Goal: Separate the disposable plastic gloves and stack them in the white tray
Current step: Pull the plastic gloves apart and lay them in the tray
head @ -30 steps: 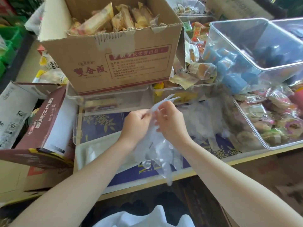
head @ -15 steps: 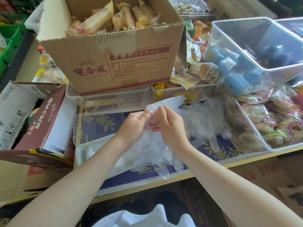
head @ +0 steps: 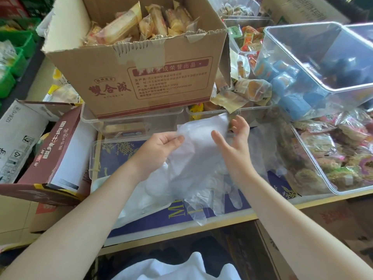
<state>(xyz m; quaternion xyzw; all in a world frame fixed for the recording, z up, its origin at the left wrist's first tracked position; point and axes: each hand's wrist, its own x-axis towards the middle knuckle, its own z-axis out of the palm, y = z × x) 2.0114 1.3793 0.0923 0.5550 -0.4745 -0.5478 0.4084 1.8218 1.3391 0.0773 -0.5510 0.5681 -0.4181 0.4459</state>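
Separating: one disposable plastic glove [head: 201,136] is being peeled off the bunch, held up above the counter [head: 232,218].
Red carton [head: 54,158]: lain open at far left, beside the work area, untouched.
White tray [head: 101,183]: set low at the left of the blue printed mat; only a pale rim is seen, the rest covered by film and the left forearm. How many gloves are already stacked cannot be told.
Left hand [head: 161,143]: the glove's cuff edge is pinched between thumb and curled fingers.
Cardboard box [head: 141,67]: stood on clear bins behind the hands, filled with wrapped snacks.
Glove bunch [head: 201,184]: crumpled clear film hung below both hands, glove fingers trailed over the counter's front edge.
Right hand [head: 234,136]: released, fingers spread and relaxed just beside the raised glove; nothing is gripped.
Clear bins [head: 314,57]: placed at right, holding blue and assorted packets.
Change: half a second ago the cuff was pinched by both hands close together; the right hand has since let go and drawn aside, and the sheet has been spread wider.
Meaning: the glove is judged freed from its neighbours, or nearly so; transfer leftward to the tray appears to be the step due.
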